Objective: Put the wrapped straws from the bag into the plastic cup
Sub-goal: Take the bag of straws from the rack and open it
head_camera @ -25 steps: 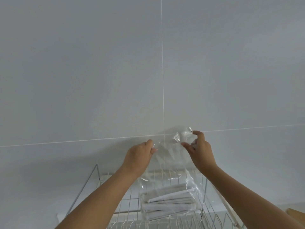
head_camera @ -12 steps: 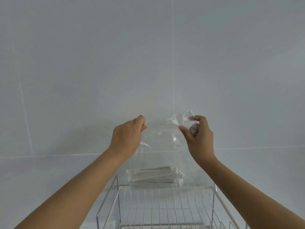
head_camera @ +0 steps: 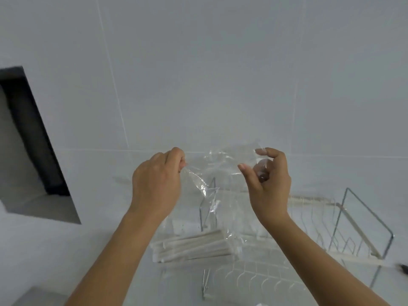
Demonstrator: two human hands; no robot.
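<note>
Clear plastic, crinkled and catching light, makes up the bag [head_camera: 217,184] that hangs in the air between both hands in front of a pale tiled wall [head_camera: 220,74]. The left hand [head_camera: 157,184] has its fingers curled and pinched together on the bag's top left edge. The right hand [head_camera: 270,184] pinches the top right edge between thumb and forefinger, the other fingers loosely bent. White wrapped straws [head_camera: 194,246] lie bundled crosswise in the bottom of the bag, sloping up to the right. Behind and below stands a wire rack [head_camera: 344,228]. A dark recess [head_camera: 33,140] opens in the wall at left.
</note>
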